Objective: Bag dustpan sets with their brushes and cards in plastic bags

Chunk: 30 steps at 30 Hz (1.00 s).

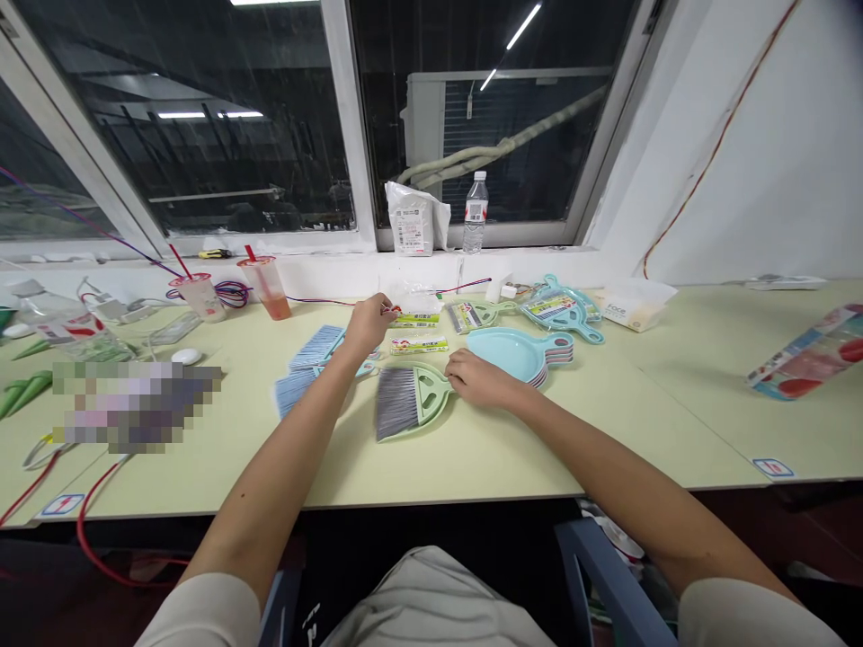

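Observation:
My right hand (480, 377) is closed around the handle end of a pale green dustpan (438, 382), which lies on the table. A grey-bristled hand brush (397, 404) rests in that pan. Farther forward, my left hand (369, 323) pinches the left edge of a clear plastic bag with a green and yellow printed strip (416, 320). A second printed strip (419, 345) lies just below it. Blue-bristled brushes (315, 349) are partly hidden behind my left forearm. Beyond my right hand sits a stack of light blue dustpans (512, 352).
Bagged brush sets (563, 307) lie at the back, beside a tissue pack (637, 303). Two drink cups (273, 292) with red straws stand back left. A water bottle (475, 214) and a white packet (414, 220) are on the windowsill. A colourful package (809, 355) lies far right.

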Tool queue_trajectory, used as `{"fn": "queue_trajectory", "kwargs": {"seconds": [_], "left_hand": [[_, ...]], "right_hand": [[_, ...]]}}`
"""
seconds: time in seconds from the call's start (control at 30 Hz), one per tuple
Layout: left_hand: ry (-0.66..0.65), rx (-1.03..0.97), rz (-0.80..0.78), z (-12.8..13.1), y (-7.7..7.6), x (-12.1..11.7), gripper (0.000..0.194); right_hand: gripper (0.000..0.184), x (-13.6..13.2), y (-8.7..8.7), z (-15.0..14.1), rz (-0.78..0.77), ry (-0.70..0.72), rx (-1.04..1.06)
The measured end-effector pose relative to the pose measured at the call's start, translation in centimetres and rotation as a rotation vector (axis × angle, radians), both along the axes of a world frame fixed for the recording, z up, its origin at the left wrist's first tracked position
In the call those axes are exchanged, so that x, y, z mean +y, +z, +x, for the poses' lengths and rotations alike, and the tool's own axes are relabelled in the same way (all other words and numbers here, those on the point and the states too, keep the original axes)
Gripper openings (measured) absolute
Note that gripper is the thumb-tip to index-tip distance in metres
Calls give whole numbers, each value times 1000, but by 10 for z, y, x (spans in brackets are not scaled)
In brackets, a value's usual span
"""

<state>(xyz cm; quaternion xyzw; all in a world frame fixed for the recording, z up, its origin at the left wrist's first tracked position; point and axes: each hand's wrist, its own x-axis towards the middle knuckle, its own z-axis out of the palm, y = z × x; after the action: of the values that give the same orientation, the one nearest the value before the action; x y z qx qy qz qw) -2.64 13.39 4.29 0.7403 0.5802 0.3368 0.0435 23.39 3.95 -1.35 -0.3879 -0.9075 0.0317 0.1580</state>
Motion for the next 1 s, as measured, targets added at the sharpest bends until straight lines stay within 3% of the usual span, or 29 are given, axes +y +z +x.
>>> {"fn": "queue_trajectory", "kwargs": {"seconds": [0.1, 0.17, 0.23, 0.3, 0.47, 0.6, 0.77, 1.0], "left_hand": [[-216, -34, -82, -23, 22, -11, 24], [-394, -8, -255, -37, 34, -20, 26], [-539, 26, -411, -45, 40, -27, 27], [-595, 60, -482, -45, 38, -32, 26], [-538, 206, -491, -24, 9, -30, 18], [-602, 278, -454, -13, -12, -23, 12], [-558, 339, -377, -13, -24, -23, 14], [-470, 329, -390, -11, -35, -25, 12]], "right_hand": [[25, 0, 0, 0, -3, -2, -1], [26, 1, -1, 1, -10, -2, 1], [26, 2, -2, 1, -18, -1, 5], [26, 3, -3, 2, -22, 0, 8], [25, 2, -3, 2, -33, 2, 11], [25, 1, -2, 1, -21, 4, 1], [26, 1, -2, 0, -19, -2, -18], [27, -1, 1, -1, -18, -2, -19]]}}
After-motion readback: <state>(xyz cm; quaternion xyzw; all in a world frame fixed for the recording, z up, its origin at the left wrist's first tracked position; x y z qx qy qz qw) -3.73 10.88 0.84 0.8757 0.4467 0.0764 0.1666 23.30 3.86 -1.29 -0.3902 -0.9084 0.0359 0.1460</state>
